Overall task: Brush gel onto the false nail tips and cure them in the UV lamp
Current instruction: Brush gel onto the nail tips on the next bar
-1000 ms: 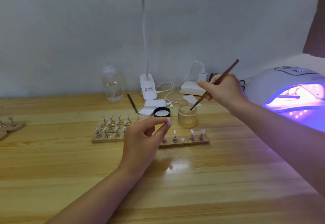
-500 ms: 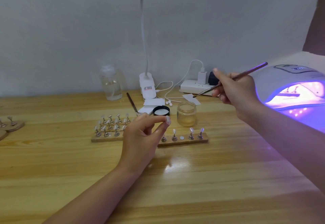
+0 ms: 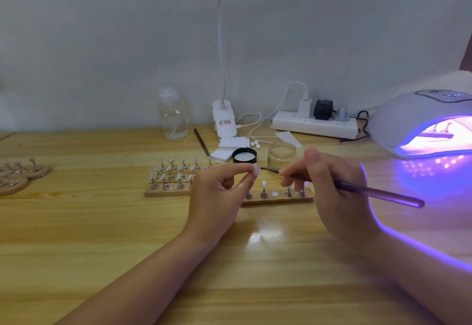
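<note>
My left hand (image 3: 217, 197) hovers over the pale, glossy wooden table (image 3: 102, 248), thumb and forefinger pinching a small whitish oval false nail tip (image 3: 256, 170) with its face turned toward the brush. My right hand (image 3: 332, 192) pinches a slim brush with a dark metallic handle (image 3: 357, 189) between thumb and fingertips, the handle slanting out to the right and catching the violet glow, its fine dark bristles just beside the tip; I cannot tell whether they touch it. Behind my hands lies a long wooden strip (image 3: 281, 198) carrying small metal stands, some topped with nail tips, and to its left a second wooden board (image 3: 166, 189) crowded with more stands. Just beyond sit a squat clear glass jar of pale gel (image 3: 281, 154), open, and a round black lid with a white inside (image 3: 244, 156) beside a few white square pads (image 3: 224, 153). At the far right the white domed UV lamp (image 3: 408, 117) glows purple inside, with stands visible within; the display on its top shows digits I cannot read. A white clip-on desk lamp base (image 3: 224, 120) bears a small label with red print too blurred to read. Near the wall stand a clear plastic bottle (image 3: 172, 115) and a white power strip (image 3: 314, 125) with plugs in it. Round wooden discs with stands (image 3: 23, 174) lie at the far left.
</note>
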Motion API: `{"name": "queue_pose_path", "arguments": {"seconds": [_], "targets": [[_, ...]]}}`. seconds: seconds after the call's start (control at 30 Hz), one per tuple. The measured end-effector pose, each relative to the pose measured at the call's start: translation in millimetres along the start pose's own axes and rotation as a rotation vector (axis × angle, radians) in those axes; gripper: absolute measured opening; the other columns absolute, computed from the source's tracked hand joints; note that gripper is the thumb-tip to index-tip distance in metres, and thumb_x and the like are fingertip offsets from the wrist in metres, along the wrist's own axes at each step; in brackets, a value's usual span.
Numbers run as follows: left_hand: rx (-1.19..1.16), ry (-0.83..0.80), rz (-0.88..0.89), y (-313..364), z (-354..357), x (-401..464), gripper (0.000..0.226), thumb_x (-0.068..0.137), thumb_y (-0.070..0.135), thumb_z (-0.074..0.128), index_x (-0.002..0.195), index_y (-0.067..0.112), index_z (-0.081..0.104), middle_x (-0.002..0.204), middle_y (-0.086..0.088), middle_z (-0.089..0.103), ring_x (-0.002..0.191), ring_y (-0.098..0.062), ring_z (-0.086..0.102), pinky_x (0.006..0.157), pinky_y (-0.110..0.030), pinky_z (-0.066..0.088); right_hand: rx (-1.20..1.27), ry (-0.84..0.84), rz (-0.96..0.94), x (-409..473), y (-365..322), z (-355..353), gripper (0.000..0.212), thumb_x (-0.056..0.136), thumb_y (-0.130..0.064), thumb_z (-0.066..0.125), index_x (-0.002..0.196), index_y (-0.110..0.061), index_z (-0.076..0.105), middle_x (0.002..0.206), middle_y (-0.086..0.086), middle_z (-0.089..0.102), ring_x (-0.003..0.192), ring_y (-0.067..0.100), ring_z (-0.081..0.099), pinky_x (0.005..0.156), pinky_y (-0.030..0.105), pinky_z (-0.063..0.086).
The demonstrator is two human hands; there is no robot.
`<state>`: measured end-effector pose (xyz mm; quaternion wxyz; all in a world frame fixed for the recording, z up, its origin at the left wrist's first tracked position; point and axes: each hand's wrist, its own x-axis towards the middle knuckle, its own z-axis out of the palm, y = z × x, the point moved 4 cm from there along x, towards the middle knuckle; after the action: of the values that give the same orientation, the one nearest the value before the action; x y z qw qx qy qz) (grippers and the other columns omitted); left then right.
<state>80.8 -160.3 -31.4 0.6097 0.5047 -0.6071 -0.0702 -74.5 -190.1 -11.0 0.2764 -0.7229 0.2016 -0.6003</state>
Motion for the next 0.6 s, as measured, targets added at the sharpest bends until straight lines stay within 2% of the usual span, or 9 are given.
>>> {"name": "queue_pose_path", "arguments": {"seconds": [0.13,0.27,0.4,0.5,0.6], "targets": [[-0.001,-0.009,0.012,1.1,0.1,-0.3,0.024,0.075,0.014,0.071,0.077,0.037,0.066,0.040,0.011,0.037,0.042,-0.004,0.028,0.048,-0.007,0.026,-0.052,-0.012,-0.048,-2.5,0.1,2.9,0.034,0.091,-0.027,0.034,0.076,-0.021,0.064,0.067,-0.006,0.064,0.061,-0.001,0.059,0.059,0.014,0.046],[0.021,-0.002,0.010,1.7,0.1,0.0,0.028,0.074,0.010,0.073,0.077,0.037,0.066,0.040,0.010,0.035,0.041,-0.003,0.029,0.048,-0.007,0.026,-0.125,-0.042,-0.068,-6.2,0.8,5.3,0.036,0.091,-0.026,0.035,0.078,-0.015,0.067,0.070,-0.003,0.066,0.065,-0.004,0.059,0.062,0.015,0.047],[0.013,0.005,-0.001,2.3,-0.1,-0.1,0.023,0.074,0.004,0.072,0.081,0.026,0.070,0.039,0.010,0.026,0.041,-0.003,0.029,0.047,-0.003,0.029,-0.110,-0.051,-0.097,-9.3,-0.9,5.7,0.040,0.092,-0.023,0.035,0.070,-0.014,0.067,0.062,-0.008,0.062,0.060,-0.005,0.058,0.061,0.010,0.044],[0.000,0.009,-0.009,4.2,0.4,-0.2,0.020,0.074,0.005,0.072,0.081,0.023,0.070,0.038,0.010,0.024,0.040,-0.003,0.029,0.046,0.000,0.031,-0.103,-0.032,-0.131,-9.2,-2.0,4.9,0.039,0.093,-0.021,0.032,0.071,-0.016,0.064,0.061,-0.008,0.060,0.060,-0.002,0.057,0.061,0.013,0.044],[-0.016,0.008,-0.009,4.6,1.0,-0.3,0.021,0.074,0.003,0.071,0.083,0.022,0.070,0.038,0.011,0.023,0.039,-0.002,0.030,0.046,0.001,0.032,-0.166,-0.012,-0.130,-7.7,0.8,4.8,0.040,0.093,-0.022,0.033,0.077,-0.011,0.068,0.069,-0.002,0.065,0.070,0.004,0.062,0.065,0.028,0.051]]}}
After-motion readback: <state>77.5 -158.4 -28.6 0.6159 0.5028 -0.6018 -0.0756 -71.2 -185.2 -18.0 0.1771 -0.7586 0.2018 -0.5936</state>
